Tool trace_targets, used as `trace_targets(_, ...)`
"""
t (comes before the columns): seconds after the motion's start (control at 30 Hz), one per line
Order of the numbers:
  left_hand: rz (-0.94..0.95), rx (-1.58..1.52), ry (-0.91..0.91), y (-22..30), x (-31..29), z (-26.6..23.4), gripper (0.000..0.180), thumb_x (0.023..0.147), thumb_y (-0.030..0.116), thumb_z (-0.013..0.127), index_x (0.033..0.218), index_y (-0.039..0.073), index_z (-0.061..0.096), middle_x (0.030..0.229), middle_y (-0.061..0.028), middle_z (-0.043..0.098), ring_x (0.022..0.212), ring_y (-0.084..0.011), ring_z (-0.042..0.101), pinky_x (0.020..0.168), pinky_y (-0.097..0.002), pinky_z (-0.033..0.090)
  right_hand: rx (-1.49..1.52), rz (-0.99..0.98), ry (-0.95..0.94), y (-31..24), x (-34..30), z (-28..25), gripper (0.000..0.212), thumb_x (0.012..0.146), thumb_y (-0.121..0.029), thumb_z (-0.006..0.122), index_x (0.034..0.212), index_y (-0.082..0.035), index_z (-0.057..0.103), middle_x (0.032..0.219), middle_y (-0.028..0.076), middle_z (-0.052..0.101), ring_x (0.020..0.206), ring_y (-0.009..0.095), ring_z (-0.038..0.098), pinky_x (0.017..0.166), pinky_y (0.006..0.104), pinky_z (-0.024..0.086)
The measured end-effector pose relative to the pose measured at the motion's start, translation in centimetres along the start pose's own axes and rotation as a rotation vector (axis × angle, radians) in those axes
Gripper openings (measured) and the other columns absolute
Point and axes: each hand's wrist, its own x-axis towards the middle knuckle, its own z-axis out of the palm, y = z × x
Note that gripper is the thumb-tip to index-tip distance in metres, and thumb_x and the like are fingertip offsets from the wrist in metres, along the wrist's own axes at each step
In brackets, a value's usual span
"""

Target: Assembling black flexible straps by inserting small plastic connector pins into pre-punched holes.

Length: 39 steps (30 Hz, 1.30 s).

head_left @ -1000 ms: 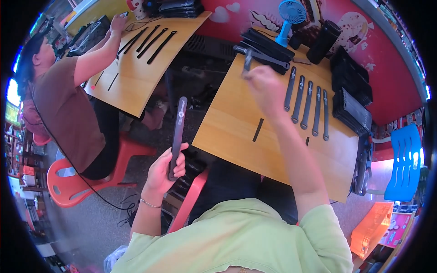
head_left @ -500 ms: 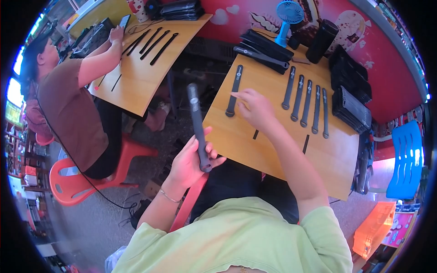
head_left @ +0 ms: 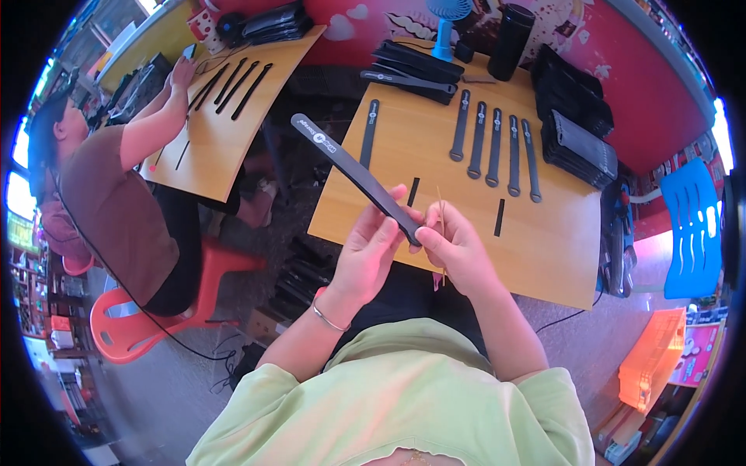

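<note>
A dark grey strap [head_left: 347, 165] with pale lettering slants up and to the left from my hands. My left hand [head_left: 364, 262] is closed around its lower part. My right hand [head_left: 464, 250] pinches at the strap's lower end, and a thin tan stick-like piece [head_left: 440, 200] runs through its fingers. Both hands are over the near edge of the wooden table [head_left: 536, 264]. Beyond them one similar strap [head_left: 371, 133] lies at the table's left. Several more straps [head_left: 496, 147] lie in a row to the right. Two short dark strips [head_left: 499, 217] are nearer to me.
Stacks of black straps [head_left: 416, 74] and packs of them [head_left: 579, 147] stand at the back and right. A blue fan [head_left: 443, 39] and a black bottle [head_left: 511, 43] are behind. At the left a person [head_left: 116, 202] works at another table [head_left: 210, 175]. An orange crate [head_left: 653, 357] is at right.
My right hand has come from over the table back to the strap's lower end. The strap in my left hand has tilted to the left. The view has shifted.
</note>
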Motion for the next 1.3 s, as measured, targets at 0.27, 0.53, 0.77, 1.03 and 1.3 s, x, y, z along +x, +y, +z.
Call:
trace_targets(0.27,0.125,0.122,0.157,-0.7,-0.6,0.7,0.033,0.091,-0.001,0.052,0.123,0.003,0.045,0.112,-0.0104,0.058,0.106,-0.0220,0.059,0.093,-0.0357,0.049,-0.640,-0.368,0.266,0.3,-2.2,0.8,0.023,0.090,-0.010,0.057,0.113,-0.007,0.056,0.080,0.004,0.064,0.067,0.011,0.059,0.061,0.0250,0.045)
trace_targets(0.53,0.193,0.182,0.174,-0.7,-0.6,1.1,0.034,0.090,-0.001,0.055,0.122,0.004,0.045,0.113,-0.0109,0.057,0.107,-0.0225,0.059,0.092,-0.0376,0.052,-1.353,-0.727,0.402,1.1,-2.9,1.3,0.046,0.080,-0.007,0.064,0.124,-0.020,0.059,0.065,0.001,0.060,0.055,0.017,0.056,0.047,0.0307,0.042)
trace_targets(0.77,0.222,0.215,0.179,-0.9,-0.6,1.2,0.035,0.089,-0.001,0.056,0.122,0.004,0.045,0.113,-0.0107,0.058,0.108,-0.0218,0.058,0.092,-0.0373,0.051,-1.334,-0.720,0.425,1.5,-2.8,1.1,0.047,0.080,-0.008,0.065,0.124,-0.021,0.058,0.062,0.002,0.059,0.051,0.017,0.054,0.046,0.0296,0.041)
trace_targets(1.03,0.299,0.267,0.177,-1.2,-0.6,1.2,0.033,0.088,-0.003,0.057,0.118,0.002,0.046,0.112,-0.0114,0.058,0.109,-0.0236,0.058,0.092,-0.0358,0.051,-1.393,-0.740,0.456,1.7,-2.6,1.1,0.047,0.080,-0.009,0.066,0.125,-0.022,0.057,0.059,0.003,0.057,0.049,0.017,0.054,0.045,0.0300,0.040)
trace_targets(1.3,0.484,0.447,0.157,-1.7,-0.2,0.9,0.030,0.086,-0.007,0.057,0.114,0.000,0.047,0.111,-0.0140,0.055,0.111,-0.0240,0.055,0.090,-0.0342,0.052,-1.401,-0.678,0.484,1.8,-2.4,1.3,0.047,0.080,-0.011,0.066,0.124,-0.022,0.057,0.060,0.001,0.057,0.049,0.017,0.053,0.046,0.0297,0.041)
